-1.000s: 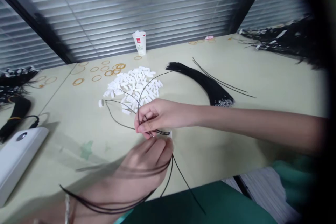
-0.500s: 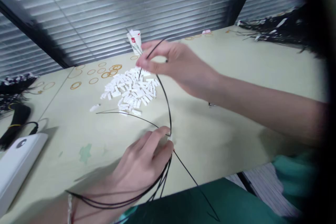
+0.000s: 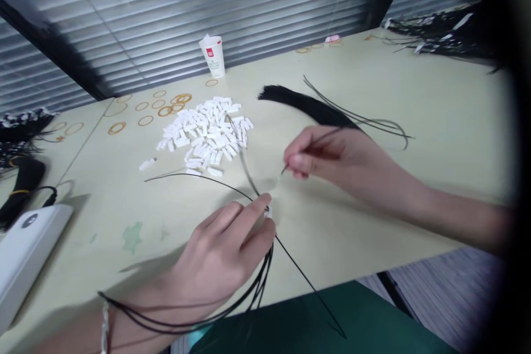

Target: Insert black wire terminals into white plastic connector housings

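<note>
My left hand [image 3: 232, 243] is closed at the middle of the table, pinching a small white connector [image 3: 268, 212] between thumb and index finger. Several black wires [image 3: 259, 282] run from it, looping down under my left wrist; one thin wire [image 3: 207, 178] reaches left and another points up. To the right, my right hand [image 3: 332, 160] pinches a black wire whose tip [image 3: 282, 170] points down-left toward the connector, apart from it. Beyond my left hand lies a pile of white connectors [image 3: 211, 133]. A bundle of black wires [image 3: 307, 104] lies behind my right hand.
A paper cup [image 3: 213, 58] stands near the blinds. Rubber bands [image 3: 178, 104] are scattered at the back left. A white device [image 3: 33, 249] with a cable lies at the left edge. More dark wire bundles lie at far left [image 3: 20, 191] and far right [image 3: 440, 38].
My right hand has moved down and right from above the connector pile, uncovering the wire bundle. The wire above my left hand now leans left. My left hand keeps its pinch.
</note>
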Demonstrator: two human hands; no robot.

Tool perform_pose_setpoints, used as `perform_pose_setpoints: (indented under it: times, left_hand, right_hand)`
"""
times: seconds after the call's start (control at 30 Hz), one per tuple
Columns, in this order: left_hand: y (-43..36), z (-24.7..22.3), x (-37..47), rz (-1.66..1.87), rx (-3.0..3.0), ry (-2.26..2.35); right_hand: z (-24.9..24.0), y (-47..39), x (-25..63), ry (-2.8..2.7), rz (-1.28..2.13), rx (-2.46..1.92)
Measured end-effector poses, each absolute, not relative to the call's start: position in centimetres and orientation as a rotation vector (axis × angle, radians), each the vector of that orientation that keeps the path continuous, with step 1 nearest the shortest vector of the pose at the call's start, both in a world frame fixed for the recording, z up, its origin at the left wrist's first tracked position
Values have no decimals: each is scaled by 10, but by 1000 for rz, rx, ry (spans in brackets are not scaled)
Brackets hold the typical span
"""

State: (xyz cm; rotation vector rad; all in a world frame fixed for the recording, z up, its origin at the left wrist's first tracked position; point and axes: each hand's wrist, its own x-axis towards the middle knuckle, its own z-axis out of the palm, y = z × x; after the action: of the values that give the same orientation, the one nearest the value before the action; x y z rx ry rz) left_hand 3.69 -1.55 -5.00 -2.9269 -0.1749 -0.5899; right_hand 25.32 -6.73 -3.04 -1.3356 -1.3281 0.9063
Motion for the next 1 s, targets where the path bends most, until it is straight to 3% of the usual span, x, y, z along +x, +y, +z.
perform_pose_setpoints:
  times: [0.2, 0.63, 1.0]
  left_hand:
    - [-18, -43, 38, -583, -2913, -100]
    - [-25, -43, 39, -463, -2782, -230]
    - [-25, -45, 40, -462, -2761, -262]
  right_hand:
    - [-48, -79, 240, -1400, 1070, -1447]
    - [-55, -82, 237, -1642, 682, -1342]
    - [-56, -83, 237, -1798, 600, -1353]
